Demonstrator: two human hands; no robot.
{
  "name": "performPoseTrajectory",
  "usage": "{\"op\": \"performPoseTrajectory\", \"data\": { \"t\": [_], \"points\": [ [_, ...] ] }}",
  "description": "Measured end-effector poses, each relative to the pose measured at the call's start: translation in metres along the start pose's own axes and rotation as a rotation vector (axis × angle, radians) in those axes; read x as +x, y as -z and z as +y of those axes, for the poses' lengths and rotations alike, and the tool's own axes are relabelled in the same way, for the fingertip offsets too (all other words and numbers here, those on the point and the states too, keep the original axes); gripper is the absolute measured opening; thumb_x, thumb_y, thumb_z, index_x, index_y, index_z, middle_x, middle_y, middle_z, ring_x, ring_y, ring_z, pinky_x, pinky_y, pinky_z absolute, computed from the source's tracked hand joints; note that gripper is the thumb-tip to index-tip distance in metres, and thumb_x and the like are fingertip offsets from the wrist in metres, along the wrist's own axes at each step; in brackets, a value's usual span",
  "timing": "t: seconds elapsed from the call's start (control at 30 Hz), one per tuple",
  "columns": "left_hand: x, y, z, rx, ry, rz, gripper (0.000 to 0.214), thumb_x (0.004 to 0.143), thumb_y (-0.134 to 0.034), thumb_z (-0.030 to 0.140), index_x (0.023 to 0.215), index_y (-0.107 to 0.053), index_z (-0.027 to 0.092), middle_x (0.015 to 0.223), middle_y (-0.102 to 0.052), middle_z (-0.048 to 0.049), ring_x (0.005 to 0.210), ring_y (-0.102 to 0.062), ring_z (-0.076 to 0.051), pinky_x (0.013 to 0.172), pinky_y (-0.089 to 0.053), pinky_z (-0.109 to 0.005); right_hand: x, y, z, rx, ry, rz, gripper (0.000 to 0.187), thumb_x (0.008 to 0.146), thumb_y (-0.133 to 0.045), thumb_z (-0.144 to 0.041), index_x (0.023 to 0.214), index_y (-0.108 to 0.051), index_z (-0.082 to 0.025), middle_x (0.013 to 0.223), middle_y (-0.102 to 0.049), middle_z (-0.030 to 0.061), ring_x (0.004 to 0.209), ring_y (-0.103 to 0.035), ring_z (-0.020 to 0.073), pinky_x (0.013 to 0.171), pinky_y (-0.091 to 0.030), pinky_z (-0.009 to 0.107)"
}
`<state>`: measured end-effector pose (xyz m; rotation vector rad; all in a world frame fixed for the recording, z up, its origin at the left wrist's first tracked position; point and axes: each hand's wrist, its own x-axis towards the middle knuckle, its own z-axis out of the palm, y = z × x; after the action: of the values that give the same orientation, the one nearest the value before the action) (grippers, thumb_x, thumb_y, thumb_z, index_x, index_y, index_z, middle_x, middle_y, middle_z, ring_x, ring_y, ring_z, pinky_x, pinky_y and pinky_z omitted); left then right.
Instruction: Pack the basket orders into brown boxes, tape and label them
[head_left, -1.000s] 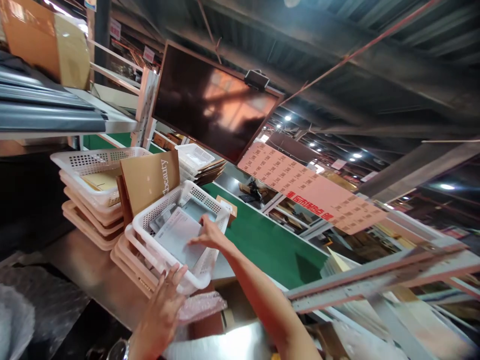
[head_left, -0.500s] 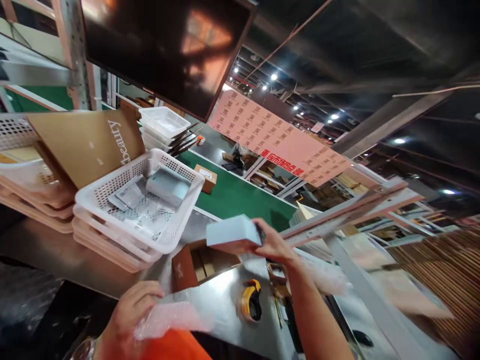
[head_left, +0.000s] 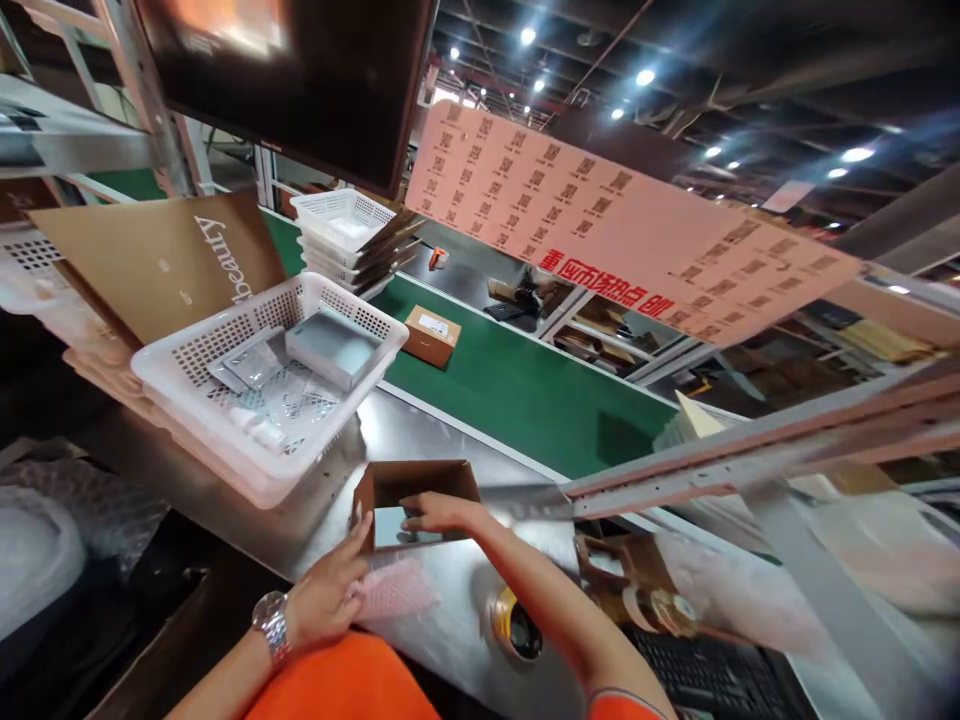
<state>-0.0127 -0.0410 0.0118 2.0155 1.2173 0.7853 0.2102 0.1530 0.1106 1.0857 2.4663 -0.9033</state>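
A single head-worn view looks forward and down from close above the near edge of the desk [head_left: 442, 610], tilted sideways. It faces across the desk to the green conveyor belt [head_left: 517, 390] and takes in the ceiling lights above.

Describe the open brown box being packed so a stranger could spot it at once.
Start at the steel worktable before the green conveyor. Near its front edge the open brown box sits between both hands, unlike the sealed carton on the belt.
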Motion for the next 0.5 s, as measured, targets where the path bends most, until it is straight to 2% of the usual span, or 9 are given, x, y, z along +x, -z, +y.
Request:
{"op": "performPoseTrajectory", "data": {
  "t": [0.07, 0.13, 0.2, 0.27, 0.33, 0.37, 0.43, 0.5],
  "points": [
    [0.003, 0.003, 0.0, 0.009, 0.024, -0.034, 0.018, 0.082, -0.06, 0.009, 0.095, -0.07, 0.016, 0.183, -0.013, -0.0141, 0.167, -0.024, -0.037, 0.134, -0.034, -0.048, -0.008, 0.028, -0.005, 0.041, 0.041, -0.079, 0.032, 0.075, -0.086, -0.035, 0.102, -0.081, -0.02, 0.101, -0.084, 0.0056, 0.092, -0.078, 0.0254, 0.084, -0.06, 0.033],
    [0.005, 0.007, -0.001, 0.003, 0.042, -0.067, 0.018, 0.082, -0.062, 0.011, 0.098, -0.071, 0.015, 0.182, -0.014, -0.0167, 0.167, -0.024, -0.037, 0.135, -0.032, -0.048, -0.019, 0.072, -0.018, 0.151, 0.112, -0.122, 0.036, 0.079, -0.084, -0.042, 0.107, -0.081, -0.02, 0.103, -0.085, 0.0063, 0.094, -0.079, 0.0264, 0.086, -0.061, 0.036],
    [0.005, 0.011, -0.002, -0.012, 0.044, -0.068, 0.021, 0.08, -0.064, 0.013, 0.099, -0.071, 0.016, 0.182, -0.015, -0.0138, 0.168, -0.024, -0.036, 0.136, -0.03, -0.049, -0.022, 0.122, -0.039, 0.263, 0.196, 0.012, 0.039, 0.089, -0.075, -0.051, 0.113, -0.08, -0.02, 0.103, -0.084, 0.0064, 0.094, -0.079, 0.0247, 0.087, -0.062, 0.037],
    [0.004, 0.015, -0.003, -0.027, 0.027, -0.039, 0.024, 0.076, -0.065, 0.013, 0.099, -0.072, 0.019, 0.183, -0.016, -0.0058, 0.168, -0.023, -0.035, 0.136, -0.029, -0.051, -0.008, 0.167, -0.067, 0.287, 0.283, 0.263, 0.042, 0.094, -0.071, -0.055, 0.115, -0.078, -0.02, 0.107, -0.083, 0.0077, 0.098, -0.078, 0.024, 0.09, -0.062, 0.038],
    [0.004, 0.019, -0.004, -0.023, -0.009, -0.035, 0.03, 0.075, -0.066, 0.014, 0.103, -0.073, 0.022, 0.183, -0.018, 0.0003, 0.168, -0.023, -0.034, 0.135, -0.033, -0.051, 0.027, 0.196, -0.098, 0.233, 0.339, 0.471, 0.047, 0.092, -0.073, -0.056, 0.121, -0.075, -0.018, 0.12, -0.08, 0.0113, 0.111, -0.075, 0.0261, 0.096, -0.061, 0.04],
    [0.006, 0.02, -0.004, -0.001, -0.038, -0.054, 0.031, 0.075, -0.067, 0.016, 0.104, -0.075, 0.022, 0.182, -0.021, 0.0008, 0.168, -0.023, -0.035, 0.134, -0.035, -0.052, 0.051, 0.204, -0.114, 0.176, 0.337, 0.525, 0.053, 0.091, -0.075, -0.056, 0.127, -0.073, -0.018, 0.13, -0.077, 0.0138, 0.12, -0.073, 0.0281, 0.1, -0.06, 0.042],
    [0.014, 0.02, -0.005, 0.082, -0.142, -0.141, 0.027, 0.08, -0.07, 0.022, 0.106, -0.078, 0.019, 0.18, -0.031, -0.0029, 0.167, -0.025, -0.04, 0.133, -0.036, -0.056, 0.105, 0.207, -0.143, -0.012, 0.24, 0.534, 0.074, 0.084, -0.083, -0.057, 0.143, -0.064, -0.016, 0.149, -0.066, 0.0195, 0.137, -0.064, 0.0339, 0.112, -0.055, 0.047],
    [0.025, 0.017, -0.008, 0.195, -0.276, -0.216, 0.022, 0.09, -0.07, 0.03, 0.103, -0.081, 0.016, 0.173, -0.046, -0.0078, 0.163, -0.031, -0.045, 0.134, -0.033, -0.062, 0.154, 0.199, -0.165, -0.237, 0.052, 0.466, 0.103, 0.073, -0.093, -0.058, 0.157, -0.052, -0.015, 0.162, -0.053, 0.0256, 0.146, -0.056, 0.042, 0.119, -0.048, 0.053]
  ]
}}
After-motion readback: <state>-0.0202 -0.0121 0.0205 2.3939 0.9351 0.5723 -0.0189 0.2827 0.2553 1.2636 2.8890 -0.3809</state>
